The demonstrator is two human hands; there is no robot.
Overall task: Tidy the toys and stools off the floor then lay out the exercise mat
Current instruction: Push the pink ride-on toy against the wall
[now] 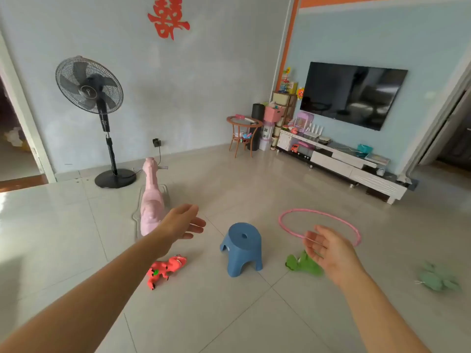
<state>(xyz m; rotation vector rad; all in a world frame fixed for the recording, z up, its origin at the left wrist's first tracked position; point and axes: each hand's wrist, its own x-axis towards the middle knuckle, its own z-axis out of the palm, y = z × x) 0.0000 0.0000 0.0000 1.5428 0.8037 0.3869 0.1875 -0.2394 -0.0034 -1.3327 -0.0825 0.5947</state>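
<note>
Tiled floor [229, 314] carries everything. Pink rocking horse [152, 200] stands upright near pedestal fan [102, 118]. Pink hoop [319, 225] lies flat, right of centre. Blue plastic stool [243, 248] upright between both arms. Red dinosaur toy [165, 270] lies left of stool, green dinosaur toy [303, 266] right of it. Pale green soft toy [438, 277] lies far right, blurred. Left hand [182, 222] and right hand [328, 250] outstretched in air, fingers relaxed, holding nothing.

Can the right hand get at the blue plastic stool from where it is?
Probably yes: the right hand is open and holds nothing, and the blue plastic stool stands upright on bare floor, nothing between them.
</note>
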